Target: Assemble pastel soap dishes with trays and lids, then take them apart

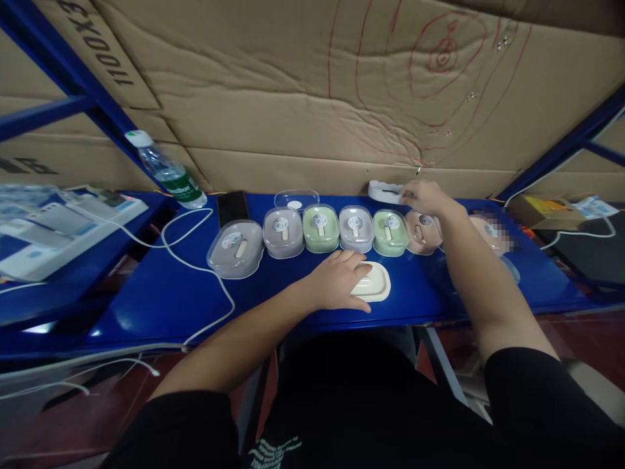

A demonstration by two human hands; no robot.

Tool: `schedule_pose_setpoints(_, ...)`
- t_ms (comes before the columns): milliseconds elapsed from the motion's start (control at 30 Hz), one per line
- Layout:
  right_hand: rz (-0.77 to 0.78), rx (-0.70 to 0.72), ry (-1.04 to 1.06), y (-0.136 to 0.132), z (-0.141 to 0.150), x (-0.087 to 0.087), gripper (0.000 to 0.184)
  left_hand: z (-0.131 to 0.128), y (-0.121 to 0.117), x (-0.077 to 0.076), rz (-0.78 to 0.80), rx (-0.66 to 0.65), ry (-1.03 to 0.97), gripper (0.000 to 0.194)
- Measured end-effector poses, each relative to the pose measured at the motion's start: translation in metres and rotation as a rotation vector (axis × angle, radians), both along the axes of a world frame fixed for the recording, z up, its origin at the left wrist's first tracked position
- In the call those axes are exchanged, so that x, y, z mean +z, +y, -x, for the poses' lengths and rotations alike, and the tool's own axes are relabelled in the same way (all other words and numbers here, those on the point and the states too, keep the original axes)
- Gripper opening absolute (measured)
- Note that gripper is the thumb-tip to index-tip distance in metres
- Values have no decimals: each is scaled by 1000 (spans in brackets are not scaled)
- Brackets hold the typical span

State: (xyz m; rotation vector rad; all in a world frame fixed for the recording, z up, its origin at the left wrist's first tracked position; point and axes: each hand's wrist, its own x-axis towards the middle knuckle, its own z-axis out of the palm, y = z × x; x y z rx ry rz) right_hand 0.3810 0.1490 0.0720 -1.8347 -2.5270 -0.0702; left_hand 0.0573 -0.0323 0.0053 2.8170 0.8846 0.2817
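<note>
My left hand [339, 281] straddles the left end of a cream oval plastic dish [378, 283], thumb on the near side and fingers over the far side. The dish lies flat on the blue table near its front edge. At the back, my right hand [424, 197] is over the right end of a white oval tray [383, 193], its fingers curled together. A thin dark tip rises just above those fingers; what they hold is too small to make out. Between the hands stand lidded boxes, among them a green box [390, 232] and a pink box [422, 231].
The row continues left with another green box [321, 228] and a grey-purple box [235, 249]. Behind it lie a clear lid [297, 199] and a dark phone-like slab [233, 208]. A water bottle [168, 172] leans at the back left. A white cable [195, 266] crosses the table's left side.
</note>
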Motion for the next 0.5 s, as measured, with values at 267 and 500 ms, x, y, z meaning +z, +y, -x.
schedule_pose_setpoints(267, -101, 221, 893, -84, 14, 18, 51, 9, -1, 17, -329, 56, -226, 60)
schedule_pose_setpoints(500, 286, 449, 945, -136, 63, 11, 54, 35, 3, 28, -474, 119, -208, 72)
